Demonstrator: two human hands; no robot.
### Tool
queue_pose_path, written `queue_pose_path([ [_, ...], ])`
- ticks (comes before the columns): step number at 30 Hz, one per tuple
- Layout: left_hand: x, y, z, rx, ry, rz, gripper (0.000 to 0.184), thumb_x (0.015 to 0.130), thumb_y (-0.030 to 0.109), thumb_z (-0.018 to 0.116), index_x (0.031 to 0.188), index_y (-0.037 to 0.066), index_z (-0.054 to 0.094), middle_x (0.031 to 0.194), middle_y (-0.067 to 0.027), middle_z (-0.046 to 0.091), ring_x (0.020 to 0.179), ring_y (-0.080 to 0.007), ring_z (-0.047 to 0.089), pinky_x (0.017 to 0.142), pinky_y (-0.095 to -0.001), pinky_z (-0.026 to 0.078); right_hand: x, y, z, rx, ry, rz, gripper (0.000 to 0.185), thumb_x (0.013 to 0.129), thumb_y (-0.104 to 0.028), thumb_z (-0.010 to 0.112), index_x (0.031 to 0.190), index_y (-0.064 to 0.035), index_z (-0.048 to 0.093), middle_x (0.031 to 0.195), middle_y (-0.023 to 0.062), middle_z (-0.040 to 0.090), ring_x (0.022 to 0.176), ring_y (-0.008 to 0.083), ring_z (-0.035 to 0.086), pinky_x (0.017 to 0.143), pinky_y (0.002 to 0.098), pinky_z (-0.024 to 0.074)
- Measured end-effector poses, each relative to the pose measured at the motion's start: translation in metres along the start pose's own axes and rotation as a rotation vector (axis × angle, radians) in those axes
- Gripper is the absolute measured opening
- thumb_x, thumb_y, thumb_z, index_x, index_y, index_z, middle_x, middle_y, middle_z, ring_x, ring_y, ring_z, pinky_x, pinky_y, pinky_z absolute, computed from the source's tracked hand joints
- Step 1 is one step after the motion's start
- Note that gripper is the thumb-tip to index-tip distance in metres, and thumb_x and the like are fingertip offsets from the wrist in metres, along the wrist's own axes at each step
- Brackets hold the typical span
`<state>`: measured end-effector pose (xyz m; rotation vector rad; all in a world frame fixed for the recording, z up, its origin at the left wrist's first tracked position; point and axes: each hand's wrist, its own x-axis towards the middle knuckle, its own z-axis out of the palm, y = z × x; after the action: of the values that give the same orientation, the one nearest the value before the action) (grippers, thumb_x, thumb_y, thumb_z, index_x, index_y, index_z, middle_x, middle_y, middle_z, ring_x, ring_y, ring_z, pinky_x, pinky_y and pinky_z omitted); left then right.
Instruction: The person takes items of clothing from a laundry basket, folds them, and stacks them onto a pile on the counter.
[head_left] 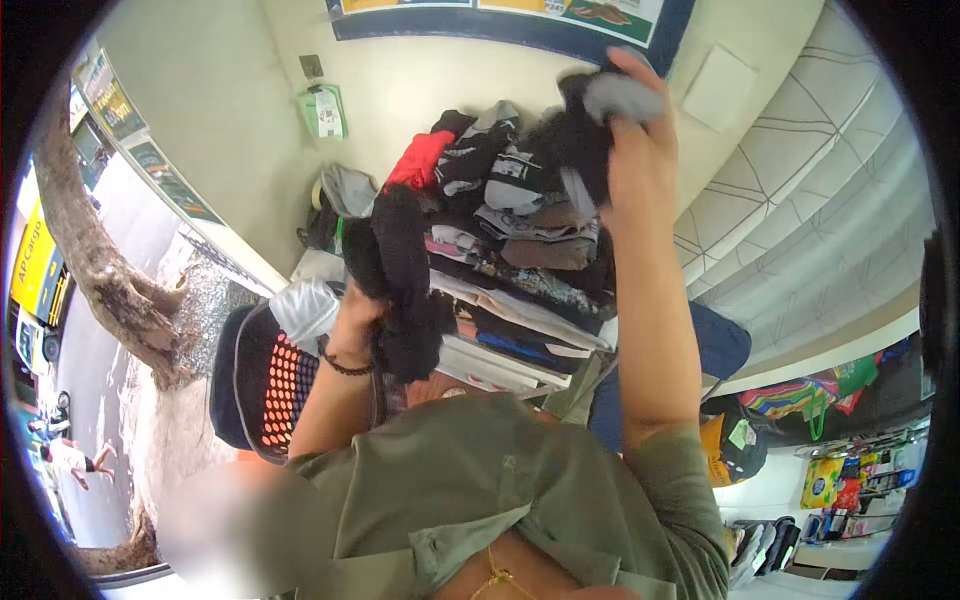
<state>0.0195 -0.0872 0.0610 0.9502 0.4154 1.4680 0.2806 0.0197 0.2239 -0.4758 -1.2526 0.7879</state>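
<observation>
My left hand [355,318] is closed around a bunch of black socks [400,250], which hang above and below the fingers. Raised at the upper right, my right hand [642,150] grips black-and-grey socks [585,120], smeared by motion. Between the hands stands a pile of folded clothes [545,250]. On its top lie rolled black-and-grey pieces [515,180] and a red cloth [420,160]. Part of the pile is hidden behind the left hand's socks.
A grey cap [348,190] and a dark cap with orange mesh [285,390] are at the left. A pale curtain [800,190] hangs on the right. Behind the pile is a wall with a blue-framed poster [520,28]. A tree trunk [100,260] and street lie outside.
</observation>
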Motion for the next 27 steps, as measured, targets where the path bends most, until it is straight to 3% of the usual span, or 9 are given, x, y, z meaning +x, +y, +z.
queue_pose_path([
  [1, 0.009, 0.011, -0.002, 0.035, 0.076, -0.018, 0.058, 0.075, 0.007, 0.068, 0.129, -0.002, 0.048, 0.113, -0.0131, 0.063, 0.101, -0.0249, 0.064, 0.089, -0.0349, 0.051, 0.02, 0.017, 0.01, 0.054, -0.016, 0.047, 0.036, 0.083, -0.003, 0.049, 0.117, -0.0058, 0.06, 0.121, 0.011, 0.057, 0.104, 0.0231, 0.059, 0.092, 0.0347, 0.0448],
  [3, 0.027, 0.041, 0.003, 0.107, 0.225, -0.051, 0.054, 0.076, 0.0, 0.063, 0.127, -0.001, 0.05, 0.11, -0.0125, 0.065, 0.099, -0.0244, 0.065, 0.087, -0.0341, 0.052, 0.044, 0.064, 0.02, -1.023, -0.003, 0.175, 0.031, 0.083, -0.012, 0.054, 0.112, -0.0068, 0.064, 0.124, 0.0171, 0.057, 0.113, 0.0315, 0.055, 0.096, 0.0436, 0.0421],
  [5, 0.044, 0.06, 0.013, 0.118, 0.263, 0.0, 0.051, 0.077, -0.009, 0.059, 0.126, 0.0, 0.05, 0.111, -0.0113, 0.065, 0.099, -0.0219, 0.064, 0.085, -0.0331, 0.052, 0.019, 0.122, 0.005, -1.756, -0.333, -0.099, 0.033, 0.085, -0.021, 0.058, 0.117, -0.0152, 0.064, 0.133, 0.0178, 0.051, 0.12, 0.0402, 0.049, 0.099, 0.0546, 0.0388],
  [8, 0.073, 0.068, 0.013, 0.17, 0.277, 0.035, 0.047, 0.078, -0.01, 0.06, 0.123, -0.001, 0.051, 0.109, -0.0109, 0.065, 0.097, -0.0215, 0.064, 0.085, -0.0321, 0.052, 0.012, 0.133, -0.008, -1.653, -0.377, 0.097, 0.033, 0.084, -0.022, 0.059, 0.115, -0.0121, 0.064, 0.133, 0.0192, 0.05, 0.127, 0.0388, 0.042, 0.1, 0.0574, 0.0337],
  [12, 0.106, 0.047, 0.008, 0.214, 0.207, -0.014, 0.047, 0.078, -0.003, 0.066, 0.123, -0.001, 0.051, 0.11, -0.012, 0.064, 0.102, -0.0203, 0.062, 0.088, -0.0324, 0.05, -0.001, 0.085, 0.021, -1.414, -0.007, -0.332, 0.042, 0.086, -0.028, 0.063, 0.125, -0.0134, 0.057, 0.136, 0.0181, 0.048, 0.125, 0.0391, 0.044, 0.102, 0.053, 0.0336],
  [15, 0.12, 0.022, 0.023, 0.531, 0.154, 0.073, 0.047, 0.08, 0.011, 0.072, 0.12, -0.003, 0.053, 0.112, -0.0128, 0.064, 0.105, -0.0191, 0.059, 0.089, -0.0328, 0.049, -0.033, 0.06, 0.051, -0.474, -0.296, 0.133, 0.068, 0.084, -0.034, 0.069, 0.138, -0.0012, 0.043, 0.137, 0.0218, 0.047, 0.125, 0.0322, 0.047, 0.107, 0.0398, 0.0338],
  [18, 0.116, 0.02, 0.054, 0.758, 0.127, 0.24, 0.052, 0.081, 0.023, 0.075, 0.12, -0.005, 0.055, 0.111, -0.0137, 0.064, 0.102, -0.0173, 0.059, 0.088, -0.0315, 0.048, -0.041, 0.048, 0.051, -0.63, -0.35, 0.01, 0.063, 0.086, -0.017, 0.067, 0.14, 0.0005, 0.04, 0.137, 0.0195, 0.047, 0.124, 0.026, 0.047, 0.106, 0.0364, 0.0353],
  [20, 0.119, 0.022, 0.063, 0.65, 0.04, 0.317, 0.053, 0.081, 0.021, 0.076, 0.124, 0.0, 0.054, 0.108, -0.0044, 0.062, 0.101, -0.0102, 0.055, 0.089, -0.0276, 0.046, -0.038, 0.046, 0.037, -0.376, -0.181, 0.157, 0.052, 0.09, -0.008, 0.06, 0.138, 0.0006, 0.042, 0.127, 0.0154, 0.056, 0.113, 0.024, 0.055, 0.099, 0.0344, 0.0423],
  [27, 0.11, 0.051, 0.085, 0.613, -0.045, 0.427, 0.049, 0.08, 0.015, 0.074, 0.125, 0.006, 0.057, 0.102, -0.0011, 0.059, 0.096, -0.011, 0.055, 0.088, -0.0263, 0.044, -0.008, -0.007, -0.042, -0.18, 0.212, -0.014, 0.051, 0.094, -0.009, 0.052, 0.143, -0.0103, 0.039, 0.133, 0.0164, 0.051, 0.106, 0.023, 0.057, 0.089, 0.0322, 0.0465],
])
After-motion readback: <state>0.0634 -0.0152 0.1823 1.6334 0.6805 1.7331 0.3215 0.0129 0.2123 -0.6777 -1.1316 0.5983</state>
